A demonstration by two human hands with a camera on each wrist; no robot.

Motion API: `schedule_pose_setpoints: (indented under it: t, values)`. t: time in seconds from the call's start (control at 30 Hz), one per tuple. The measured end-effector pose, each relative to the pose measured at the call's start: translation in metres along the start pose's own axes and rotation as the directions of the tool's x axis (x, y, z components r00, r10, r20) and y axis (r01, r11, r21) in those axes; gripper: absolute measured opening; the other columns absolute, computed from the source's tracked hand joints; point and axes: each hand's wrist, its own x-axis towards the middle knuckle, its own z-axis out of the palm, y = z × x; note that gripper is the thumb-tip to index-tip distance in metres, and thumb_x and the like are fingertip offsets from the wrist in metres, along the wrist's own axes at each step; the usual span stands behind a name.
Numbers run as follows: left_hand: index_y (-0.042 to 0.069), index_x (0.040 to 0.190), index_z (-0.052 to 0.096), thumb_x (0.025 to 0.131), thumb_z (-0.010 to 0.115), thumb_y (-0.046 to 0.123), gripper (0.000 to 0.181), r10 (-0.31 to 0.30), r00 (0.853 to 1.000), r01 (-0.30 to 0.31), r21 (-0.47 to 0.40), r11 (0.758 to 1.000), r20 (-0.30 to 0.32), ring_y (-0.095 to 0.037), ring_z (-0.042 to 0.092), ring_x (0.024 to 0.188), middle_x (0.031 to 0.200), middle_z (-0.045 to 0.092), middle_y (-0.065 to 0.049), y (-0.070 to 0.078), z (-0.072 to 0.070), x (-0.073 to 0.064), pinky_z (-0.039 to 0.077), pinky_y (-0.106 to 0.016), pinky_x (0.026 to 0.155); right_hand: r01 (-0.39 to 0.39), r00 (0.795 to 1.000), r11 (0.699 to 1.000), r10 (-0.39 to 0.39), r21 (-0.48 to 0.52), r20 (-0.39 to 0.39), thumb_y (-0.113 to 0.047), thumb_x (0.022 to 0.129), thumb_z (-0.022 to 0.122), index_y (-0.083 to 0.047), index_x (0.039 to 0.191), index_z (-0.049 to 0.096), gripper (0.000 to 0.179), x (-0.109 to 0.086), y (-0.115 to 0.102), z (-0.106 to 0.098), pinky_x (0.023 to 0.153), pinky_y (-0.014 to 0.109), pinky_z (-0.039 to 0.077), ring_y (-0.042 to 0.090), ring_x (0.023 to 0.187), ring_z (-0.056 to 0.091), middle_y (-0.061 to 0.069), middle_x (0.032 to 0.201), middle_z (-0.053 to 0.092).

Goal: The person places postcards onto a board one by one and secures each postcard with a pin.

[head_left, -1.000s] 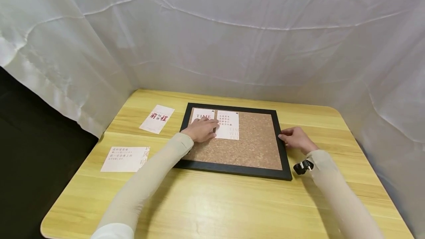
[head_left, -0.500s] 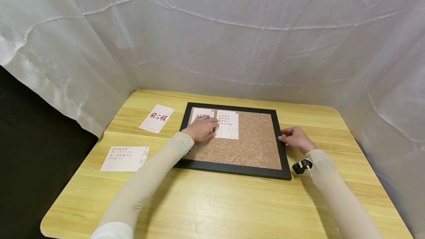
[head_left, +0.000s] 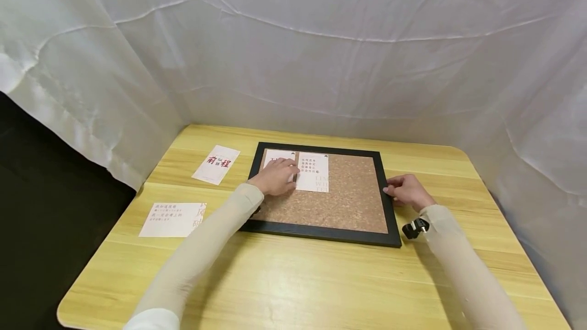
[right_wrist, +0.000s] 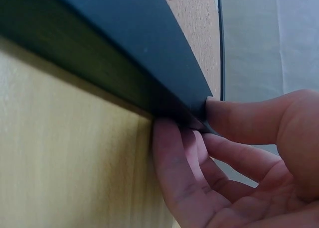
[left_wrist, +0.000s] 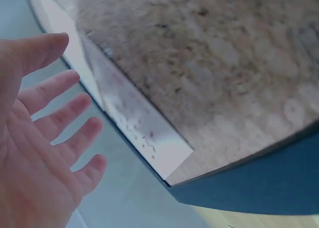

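Note:
A black-framed cork board (head_left: 353,202) lies flat on the wooden table in the head view. Two white printed cards sit side by side in its upper left part: a left card (head_left: 281,154), partly hidden, and a right card (head_left: 314,180). Over the left card rests my left hand (head_left: 275,177), its fingers spread and pointing right, fingertips near the right card's left edge. Nothing is between its fingers in the left wrist view. My right hand (head_left: 409,191) pinches the frame's right side, with the thumb (right_wrist: 249,121) on top and fingers against the outer edge.
Left of the board lie a card with large red characters (head_left: 216,164) and a wider card (head_left: 169,220), partly covered by my left sleeve. White cloth (head_left: 321,75) hangs behind the table. A small black device (head_left: 416,228) sits on my right wrist.
The left fingers have shifted slightly away from me, covering more of the left card's heading. The right hand keeps its place on the frame; the cards stay put.

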Motion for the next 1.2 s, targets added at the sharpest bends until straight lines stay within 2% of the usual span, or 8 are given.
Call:
schedule_pose_setpoints:
  t: [0.2, 0.37, 0.5, 0.57, 0.67, 0.87, 1.03, 1.2]
  values:
    - [0.004, 0.141, 0.061, 0.103, 0.062, 0.025, 0.043, -0.024, 0.996, 0.015, -0.104, 0.994, -0.084, -0.037, 0.051, 0.140, 0.151, 0.054, -0.017, -0.012, -0.014, -0.016, 0.040, -0.056, 0.119, -0.002, 1.000, 1.000, 0.002, -0.011, -0.012, -0.010, 0.105, 0.056, 0.017, 0.147, 0.044, 0.051, 0.002, 0.001, 0.001, 0.090, 0.041, 0.063, 0.023, 0.107, 0.068, 0.038, 0.143, 0.053]
    - [0.002, 0.143, 0.058, 0.103, 0.063, 0.025, 0.046, -0.112, 0.986, 0.078, -0.243, 0.967, -0.126, -0.039, 0.047, 0.143, 0.153, 0.051, -0.019, -0.030, -0.028, -0.036, 0.036, -0.055, 0.122, 0.001, 1.000, 1.000, -0.002, -0.019, -0.013, -0.010, 0.105, 0.056, 0.017, 0.146, 0.045, 0.051, 0.003, 0.002, 0.002, 0.089, 0.042, 0.063, 0.021, 0.104, 0.068, 0.037, 0.141, 0.054]
    - [-0.001, 0.143, 0.056, 0.104, 0.062, 0.024, 0.047, -0.175, 0.968, 0.111, -0.315, 0.943, -0.181, -0.041, 0.052, 0.137, 0.147, 0.054, -0.021, -0.049, -0.036, -0.051, 0.041, -0.056, 0.118, -0.003, 1.000, 1.000, 0.003, -0.018, -0.013, -0.010, 0.105, 0.056, 0.016, 0.146, 0.045, 0.050, 0.003, 0.003, 0.001, 0.089, 0.042, 0.063, 0.020, 0.103, 0.068, 0.037, 0.141, 0.054]
    - [-0.002, 0.143, 0.056, 0.104, 0.061, 0.023, 0.046, -0.210, 0.956, 0.132, -0.342, 0.931, -0.205, -0.042, 0.055, 0.132, 0.144, 0.055, -0.023, -0.060, -0.037, -0.059, 0.045, -0.056, 0.113, -0.004, 1.000, 1.000, 0.003, -0.022, -0.014, -0.011, 0.105, 0.056, 0.016, 0.146, 0.045, 0.050, 0.003, 0.003, 0.001, 0.088, 0.042, 0.063, 0.020, 0.103, 0.068, 0.037, 0.141, 0.054]
    - [0.000, 0.144, 0.056, 0.105, 0.059, 0.025, 0.046, -0.281, 0.937, 0.184, -0.394, 0.901, -0.207, -0.042, 0.057, 0.128, 0.144, 0.054, -0.022, -0.073, -0.038, -0.069, 0.049, -0.056, 0.106, -0.005, 1.000, 1.000, 0.005, -0.022, -0.017, -0.011, 0.105, 0.056, 0.016, 0.146, 0.045, 0.050, 0.004, 0.003, 0.001, 0.088, 0.041, 0.063, 0.020, 0.102, 0.068, 0.036, 0.140, 0.055]
    - [-0.001, 0.144, 0.055, 0.106, 0.058, 0.028, 0.048, -0.367, 0.902, 0.237, -0.447, 0.863, -0.229, -0.041, 0.059, 0.122, 0.140, 0.057, -0.023, -0.094, -0.038, -0.083, 0.051, -0.056, 0.102, -0.005, 1.000, 0.999, 0.004, -0.032, -0.031, -0.012, 0.104, 0.057, 0.015, 0.146, 0.046, 0.051, 0.005, 0.003, 0.000, 0.087, 0.040, 0.063, 0.021, 0.102, 0.066, 0.035, 0.137, 0.056]
    - [-0.003, 0.144, 0.055, 0.106, 0.057, 0.023, 0.046, -0.450, 0.850, 0.282, -0.485, 0.828, -0.274, -0.043, 0.061, 0.118, 0.134, 0.059, -0.027, -0.113, -0.038, -0.093, 0.053, -0.056, 0.099, -0.016, 0.999, 0.999, 0.014, -0.034, -0.037, -0.011, 0.104, 0.058, 0.015, 0.147, 0.045, 0.051, 0.007, 0.003, 0.001, 0.090, 0.042, 0.062, 0.024, 0.106, 0.065, 0.035, 0.140, 0.054]
    - [-0.010, 0.148, 0.045, 0.106, 0.055, 0.022, 0.054, -0.536, 0.807, 0.363, -0.508, 0.781, -0.247, -0.047, 0.059, 0.121, 0.134, 0.057, -0.034, -0.133, -0.035, -0.105, 0.051, -0.059, 0.101, -0.019, 0.999, 0.999, 0.018, -0.036, -0.027, -0.013, 0.105, 0.057, 0.014, 0.148, 0.044, 0.053, 0.005, 0.001, 0.001, 0.091, 0.042, 0.062, 0.026, 0.109, 0.065, 0.035, 0.141, 0.053]
